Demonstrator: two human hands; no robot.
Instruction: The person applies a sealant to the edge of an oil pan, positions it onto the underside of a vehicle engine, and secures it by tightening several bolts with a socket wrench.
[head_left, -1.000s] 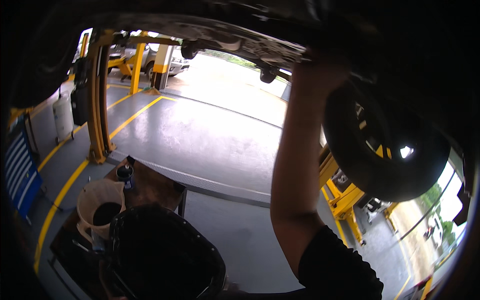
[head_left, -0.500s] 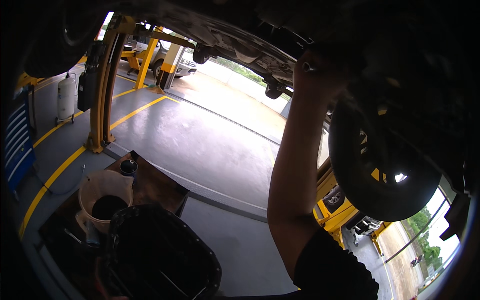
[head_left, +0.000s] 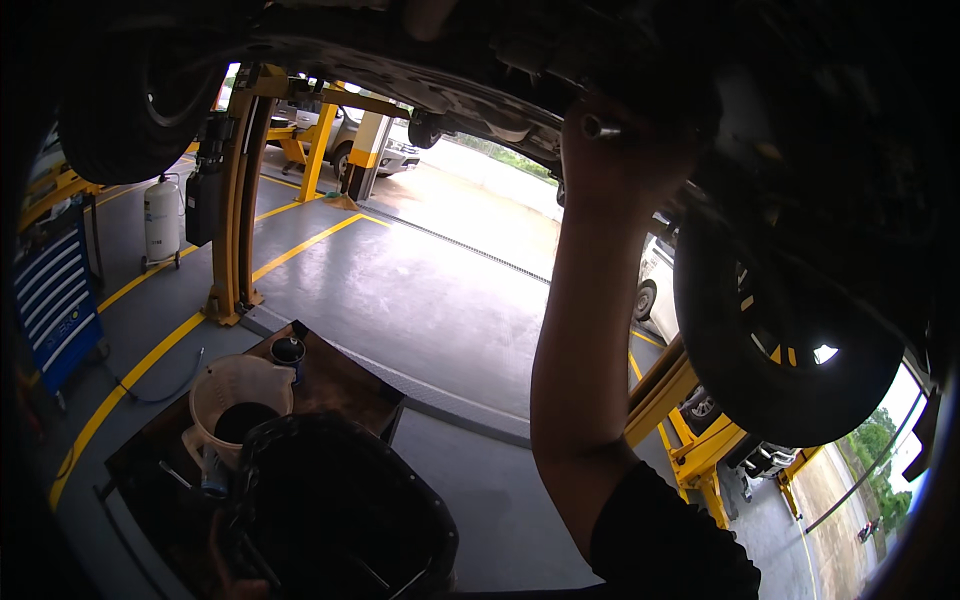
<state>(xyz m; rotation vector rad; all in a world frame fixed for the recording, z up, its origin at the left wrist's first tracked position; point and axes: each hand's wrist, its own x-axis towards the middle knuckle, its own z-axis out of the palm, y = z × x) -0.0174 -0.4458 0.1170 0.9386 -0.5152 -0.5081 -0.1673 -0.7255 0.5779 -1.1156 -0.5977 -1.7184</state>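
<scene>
My right hand (head_left: pixel 635 150) is raised to the dark underside of a lifted vehicle (head_left: pixel 480 100), closed around a metal tool whose round, hollow-looking end (head_left: pixel 597 127) sticks out of the fist. The rest of that tool is lost in shadow. Low on the left, my left hand (head_left: pixel 235 580) grips the near left edge of a black oil pan (head_left: pixel 445 510) with holes along its flange. A thin metal rod (head_left: pixel 375 573) shows inside the pan. Beside it, a translucent jug (head_left: pixel 215 385) with dark contents stands on a brown bench top (head_left: pixel 345 380).
A small dark can (head_left: pixel 288 352) and a metal hand tool (head_left: pixel 175 474) are on the bench. A tyre (head_left: pixel 800 410) hangs close by my right arm. Yellow lift posts (head_left: pixel 235 200), a blue tool cabinet (head_left: pixel 60 300) and a white cylinder on wheels (head_left: pixel 162 220) stand farther off.
My view has shifted, so the bench, pan and lift post appear farther right and lower. The right hand stays raised at the underside. More of my left hand shows at the pan's edge.
</scene>
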